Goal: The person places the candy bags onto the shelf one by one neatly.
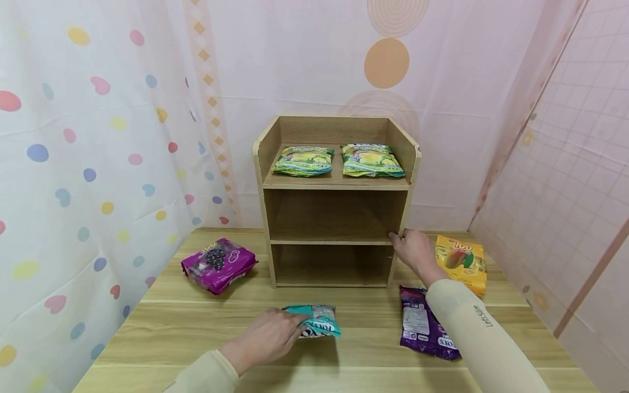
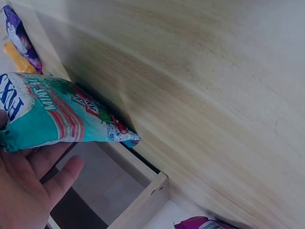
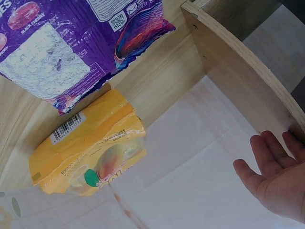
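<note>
Just in front of a three-tier, light-brown wooden shelf (image 1: 336, 187), a crumpled teal plastic candy bag (image 1: 321, 321) is pinched in the left hand (image 1: 272, 337). The right hand (image 1: 416, 252), its fingers gently bent, grips the shelf's right side. Around them on the pale wood-grain table (image 1: 162, 327) lie a dark-purple bag (image 1: 420, 322), a yellow bag (image 1: 461, 263) and a magenta bag (image 1: 219, 266), all shiny plastic.

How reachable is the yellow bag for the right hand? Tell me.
Likely yes: the right hand holds the shelf, close to the yellow bag, and nothing appears to stand between them; it would just need to let go.
</note>
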{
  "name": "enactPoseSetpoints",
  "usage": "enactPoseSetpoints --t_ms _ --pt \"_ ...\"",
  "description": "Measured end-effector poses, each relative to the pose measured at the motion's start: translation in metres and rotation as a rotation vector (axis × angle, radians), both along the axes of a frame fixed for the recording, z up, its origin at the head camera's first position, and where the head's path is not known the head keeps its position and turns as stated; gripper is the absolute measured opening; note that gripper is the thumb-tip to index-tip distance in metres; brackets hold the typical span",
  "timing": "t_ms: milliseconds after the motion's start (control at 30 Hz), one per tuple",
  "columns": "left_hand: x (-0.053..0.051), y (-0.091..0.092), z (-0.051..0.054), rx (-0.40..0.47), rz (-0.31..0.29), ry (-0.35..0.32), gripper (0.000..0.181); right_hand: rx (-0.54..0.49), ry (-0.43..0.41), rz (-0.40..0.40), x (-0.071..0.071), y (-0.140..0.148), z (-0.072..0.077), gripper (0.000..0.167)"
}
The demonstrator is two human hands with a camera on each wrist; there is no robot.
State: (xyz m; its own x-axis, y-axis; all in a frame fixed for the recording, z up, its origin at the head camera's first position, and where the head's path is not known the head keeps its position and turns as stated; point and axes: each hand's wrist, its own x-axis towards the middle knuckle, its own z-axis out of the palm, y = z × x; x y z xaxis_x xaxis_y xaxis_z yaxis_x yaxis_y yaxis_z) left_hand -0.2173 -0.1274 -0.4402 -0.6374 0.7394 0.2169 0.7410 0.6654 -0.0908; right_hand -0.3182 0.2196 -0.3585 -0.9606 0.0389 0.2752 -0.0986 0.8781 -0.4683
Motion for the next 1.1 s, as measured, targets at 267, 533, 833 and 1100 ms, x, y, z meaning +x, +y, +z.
enactPoseSetpoints --t_ms 267,533,833,1100 --pt "-0.003 0.001 0.003 0.012 -0.006 0.024 0.030 0.002 -0.001 0.006 -0.001 0.001 -0.001 0.041" --pt "-0.006 0.002 0.010 0.059 -0.024 0.013 0.026 0.006 0.004 0.001 -0.002 0.001 -0.002 0.040" --pt "-0.010 0.004 0.018 0.183 -0.096 -0.025 0.027 0.007 0.016 0.000 -0.002 0.001 -0.001 0.040" --pt "-0.012 0.008 0.028 0.311 -0.069 -0.183 0.030 0.007 0.005 -0.002 -0.001 0.001 -0.001 0.040"
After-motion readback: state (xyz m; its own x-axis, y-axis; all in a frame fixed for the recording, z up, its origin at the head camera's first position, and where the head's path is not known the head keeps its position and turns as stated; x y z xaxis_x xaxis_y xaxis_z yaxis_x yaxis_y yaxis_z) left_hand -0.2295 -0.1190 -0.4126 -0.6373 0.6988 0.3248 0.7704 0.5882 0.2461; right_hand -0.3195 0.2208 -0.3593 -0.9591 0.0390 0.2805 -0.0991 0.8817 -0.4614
